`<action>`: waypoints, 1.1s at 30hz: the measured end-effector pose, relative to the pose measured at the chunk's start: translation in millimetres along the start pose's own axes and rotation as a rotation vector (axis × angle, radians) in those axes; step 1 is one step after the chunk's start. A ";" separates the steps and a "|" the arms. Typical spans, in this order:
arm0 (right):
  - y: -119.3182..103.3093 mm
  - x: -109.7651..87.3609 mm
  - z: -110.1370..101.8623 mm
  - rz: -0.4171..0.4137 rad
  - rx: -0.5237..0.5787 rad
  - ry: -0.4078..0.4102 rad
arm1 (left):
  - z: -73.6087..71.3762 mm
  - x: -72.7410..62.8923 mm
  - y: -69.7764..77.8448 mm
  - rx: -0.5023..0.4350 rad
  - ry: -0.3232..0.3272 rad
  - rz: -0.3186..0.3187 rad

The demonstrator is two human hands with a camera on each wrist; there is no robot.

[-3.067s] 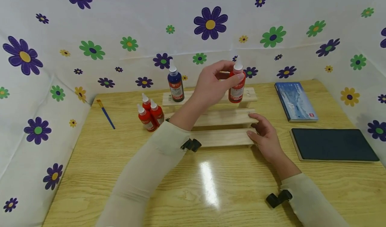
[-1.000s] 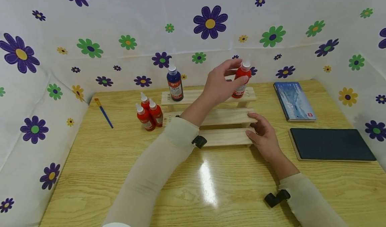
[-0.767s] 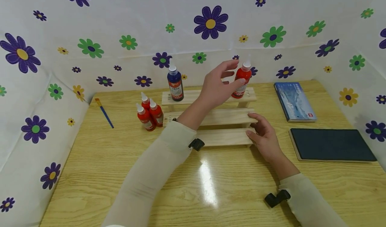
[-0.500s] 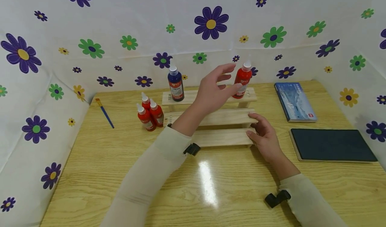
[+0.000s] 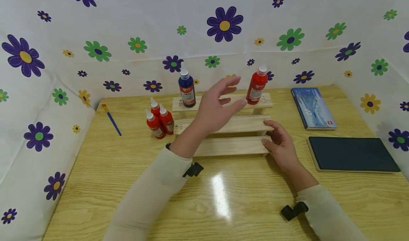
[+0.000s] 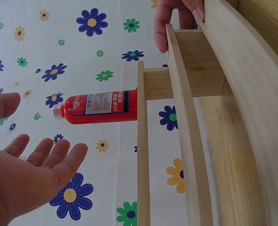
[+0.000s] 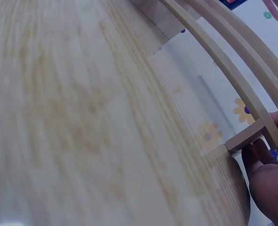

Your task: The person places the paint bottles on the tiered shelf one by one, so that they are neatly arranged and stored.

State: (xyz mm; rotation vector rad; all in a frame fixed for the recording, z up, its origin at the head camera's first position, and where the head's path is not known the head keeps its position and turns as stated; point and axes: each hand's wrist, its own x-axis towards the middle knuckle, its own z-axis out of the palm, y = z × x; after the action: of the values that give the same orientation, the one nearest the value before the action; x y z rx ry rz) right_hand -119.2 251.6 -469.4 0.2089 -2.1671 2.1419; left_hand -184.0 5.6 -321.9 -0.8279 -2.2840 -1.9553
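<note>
A wooden three-step display rack [image 5: 236,124] stands on the table. On its top step, a red paint bottle [image 5: 257,86] stands upright near the right end and a dark blue paint bottle [image 5: 186,90] near the left end. My left hand [image 5: 212,109] hovers in front of the top step with fingers spread, holding nothing; in the left wrist view a gap shows between it and the red bottle [image 6: 101,107]. My right hand [image 5: 281,146] grips the rack's right end, thumb on the lowest step and fingers at the middle one.
Several red paint bottles [image 5: 160,122] stand clustered left of the rack. A paintbrush [image 5: 111,119] lies farther left. To the right are a blue-covered book [image 5: 314,108] and a dark flat board [image 5: 354,153]. Flowered cloth [image 5: 143,20] hangs behind and at the sides.
My left hand has set the red bottle on the rack's top step, let it go and drawn back left and toward me. My right hand keeps its place on the rack.
</note>
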 end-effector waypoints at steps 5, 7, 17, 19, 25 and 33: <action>-1.0 -0.4 0.1 0.010 0.016 0.003 | -5.3 -13.7 0.8 -0.032 0.005 -0.007; -1.6 -0.4 -0.2 0.008 0.022 0.001 | -7.9 -19.2 0.9 -0.039 0.006 0.000; -2.0 -0.5 0.3 -0.009 0.026 -0.006 | -23.0 -45.0 -0.2 -0.058 0.029 0.027; -1.8 -0.4 0.5 -0.012 0.025 -0.008 | -26.1 -50.2 -0.8 -0.066 0.040 0.024; -0.8 0.2 0.1 -0.021 0.027 -0.016 | -35.6 -66.7 -2.9 -0.090 0.078 0.023; -0.5 -0.1 0.2 -0.028 0.029 -0.016 | -51.0 -85.8 -8.1 -0.089 0.117 0.038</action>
State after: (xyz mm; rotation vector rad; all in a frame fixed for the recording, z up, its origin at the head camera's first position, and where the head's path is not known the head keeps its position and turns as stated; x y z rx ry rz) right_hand -119.0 251.4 -468.8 0.2580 -2.1295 2.1655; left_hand -129.7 -74.2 -348.4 -0.7370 -2.1160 -2.0437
